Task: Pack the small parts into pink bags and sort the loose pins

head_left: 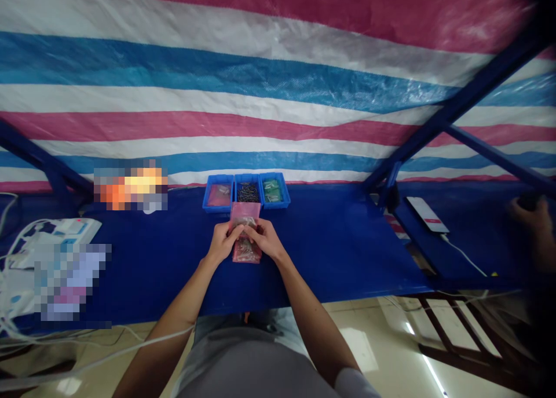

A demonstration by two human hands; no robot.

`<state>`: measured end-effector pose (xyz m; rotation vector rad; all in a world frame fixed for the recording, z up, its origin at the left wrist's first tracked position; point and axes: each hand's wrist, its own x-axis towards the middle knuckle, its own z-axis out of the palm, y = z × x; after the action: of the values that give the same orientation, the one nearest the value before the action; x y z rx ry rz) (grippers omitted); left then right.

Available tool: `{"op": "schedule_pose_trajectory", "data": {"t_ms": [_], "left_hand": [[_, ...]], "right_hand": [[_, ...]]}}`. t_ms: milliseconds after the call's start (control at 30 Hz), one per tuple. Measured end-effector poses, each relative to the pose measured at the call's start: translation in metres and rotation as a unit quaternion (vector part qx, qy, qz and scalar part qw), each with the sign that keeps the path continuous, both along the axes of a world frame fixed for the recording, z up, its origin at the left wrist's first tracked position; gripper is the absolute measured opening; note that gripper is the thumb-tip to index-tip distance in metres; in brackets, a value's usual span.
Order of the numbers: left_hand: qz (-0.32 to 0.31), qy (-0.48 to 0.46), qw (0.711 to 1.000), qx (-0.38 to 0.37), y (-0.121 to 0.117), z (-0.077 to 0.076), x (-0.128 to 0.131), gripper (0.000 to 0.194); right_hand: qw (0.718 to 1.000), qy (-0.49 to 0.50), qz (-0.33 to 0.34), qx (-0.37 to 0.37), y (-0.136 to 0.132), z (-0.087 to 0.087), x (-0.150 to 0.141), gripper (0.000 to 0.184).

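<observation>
Here my left fingers (234, 234) and right fingers (258, 234) grip the pink bag (247, 255) from both sides, thumbs close together on top; even, gentle pressure should keep it flat.

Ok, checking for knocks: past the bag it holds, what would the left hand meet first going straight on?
Beyond the pink bag, the left hand would probably meet the middle blue bin, though depth's unclear.
</observation>
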<state>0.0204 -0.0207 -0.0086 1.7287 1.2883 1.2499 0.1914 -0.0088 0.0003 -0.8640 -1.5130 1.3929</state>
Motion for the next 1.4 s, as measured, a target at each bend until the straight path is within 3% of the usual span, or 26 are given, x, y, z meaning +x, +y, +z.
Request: {"op": "schedule_pose_trajectory", "data": {"t_ms": [233, 367, 533, 800, 1200, 1400], "left_hand": [[-0.011, 0.000, 1.000, 0.007, 0.000, 0.000, 0.000, 0.048], [-0.009, -0.005, 1.000, 0.007, -0.001, -0.001, 0.000, 0.047], [-0.053, -0.029, 0.998, 0.005, -0.003, 0.001, -0.001, 0.042], [-0.038, -0.023, 0.999, 0.007, -0.002, -0.001, -0.002, 0.042], [0.005, 0.057, 0.997, 0.054, 0.000, 0.001, 0.001, 0.038], [-0.011, 0.032, 0.999, 0.029, 0.000, -0.001, 0.000, 0.039]], "right_hand": [[0.997, -0.048, -0.033, 0.046, -0.001, -0.002, 0.001, 0.044], [0.999, -0.031, -0.030, 0.032, -0.002, -0.003, 0.000, 0.045], [0.999, 0.016, -0.030, 0.002, 0.000, -0.004, 0.001, 0.046], [1.000, 0.001, -0.023, -0.010, 0.000, -0.005, 0.001, 0.042], [0.995, -0.056, -0.063, 0.045, 0.002, -0.011, 0.003, 0.042], [0.999, -0.010, -0.034, 0.012, 0.002, -0.010, 0.002, 0.039]]}}
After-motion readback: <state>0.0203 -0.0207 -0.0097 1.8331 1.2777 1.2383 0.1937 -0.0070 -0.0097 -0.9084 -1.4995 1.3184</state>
